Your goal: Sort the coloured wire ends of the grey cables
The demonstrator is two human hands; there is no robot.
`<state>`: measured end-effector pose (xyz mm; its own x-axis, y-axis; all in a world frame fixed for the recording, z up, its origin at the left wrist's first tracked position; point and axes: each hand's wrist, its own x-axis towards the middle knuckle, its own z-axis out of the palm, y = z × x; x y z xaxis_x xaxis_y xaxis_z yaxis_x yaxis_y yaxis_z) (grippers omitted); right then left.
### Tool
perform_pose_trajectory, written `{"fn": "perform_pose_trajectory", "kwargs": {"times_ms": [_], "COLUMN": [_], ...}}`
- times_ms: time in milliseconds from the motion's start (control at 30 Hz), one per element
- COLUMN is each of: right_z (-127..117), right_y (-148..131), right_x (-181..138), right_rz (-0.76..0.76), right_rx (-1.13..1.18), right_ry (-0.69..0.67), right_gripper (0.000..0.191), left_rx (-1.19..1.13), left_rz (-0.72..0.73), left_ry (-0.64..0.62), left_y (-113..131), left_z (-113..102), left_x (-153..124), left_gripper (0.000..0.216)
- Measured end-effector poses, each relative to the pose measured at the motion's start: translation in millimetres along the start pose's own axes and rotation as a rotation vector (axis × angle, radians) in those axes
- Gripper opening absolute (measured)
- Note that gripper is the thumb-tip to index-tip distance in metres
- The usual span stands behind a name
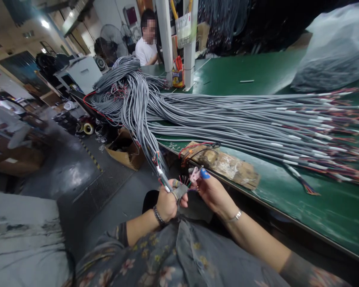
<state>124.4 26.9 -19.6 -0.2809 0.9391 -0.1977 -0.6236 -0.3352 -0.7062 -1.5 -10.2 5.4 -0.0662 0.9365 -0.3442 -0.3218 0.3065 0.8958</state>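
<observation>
My left hand [168, 202], with grey coverings on its fingers, is closed round the end of a grey cable [166, 186]. Thin coloured wires [184, 180] fan out of that grip towards the right. Close beside them, my right hand [213, 193] pinches a small pale pink piece [194, 174]; its exact kind is too small to tell. Blue tape is wrapped round the right thumb. From the left hand the cable runs up into a thick bundle of grey cables [140, 103] hanging over the bench edge. Some fingertips are hidden.
Many grey cables [227, 107] lie along the green bench [323, 215], their coloured ends at the right. A worn wooden block [227, 165] with wires sits at the edge. A plastic bag [338, 48] stands at the back right; a cardboard box [124, 153] is below. Another person [146, 50] sits behind.
</observation>
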Motion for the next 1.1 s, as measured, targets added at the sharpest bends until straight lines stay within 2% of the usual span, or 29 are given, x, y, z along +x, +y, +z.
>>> {"fn": "perform_pose_trajectory", "kwargs": {"times_ms": [500, 633, 733, 833, 933, 1100], "right_z": [2, -1, -7, -12, -13, -10], "right_y": [0, -3, -10, -17, -19, -15], "right_x": [0, -1, -4, -6, -6, -8], "right_rz": [0.016, 0.119, 0.248, 0.282, 0.245, 0.114], "right_rx": [-0.009, 0.001, -0.098, -0.251, -0.399, -0.607], "right_ry": [0.03, 0.003, -0.098, -0.209, -0.241, -0.292], "right_gripper": [0.039, 0.046, 0.052, 0.046, 0.037, 0.034], "left_rx": [0.04, 0.051, 0.083, 0.159, 0.242, 0.373], "left_rz": [-0.011, -0.008, 0.0, 0.001, -0.014, -0.113], "left_ry": [-0.009, -0.01, -0.025, -0.068, -0.125, -0.245], "left_y": [-3, -3, -7, -12, -15, -7], "left_z": [1, 0, -5, -13, -18, -16], "left_x": [6, 4, 3, 2, 1, -1], "left_gripper": [0.038, 0.04, 0.042, 0.043, 0.041, 0.038]}}
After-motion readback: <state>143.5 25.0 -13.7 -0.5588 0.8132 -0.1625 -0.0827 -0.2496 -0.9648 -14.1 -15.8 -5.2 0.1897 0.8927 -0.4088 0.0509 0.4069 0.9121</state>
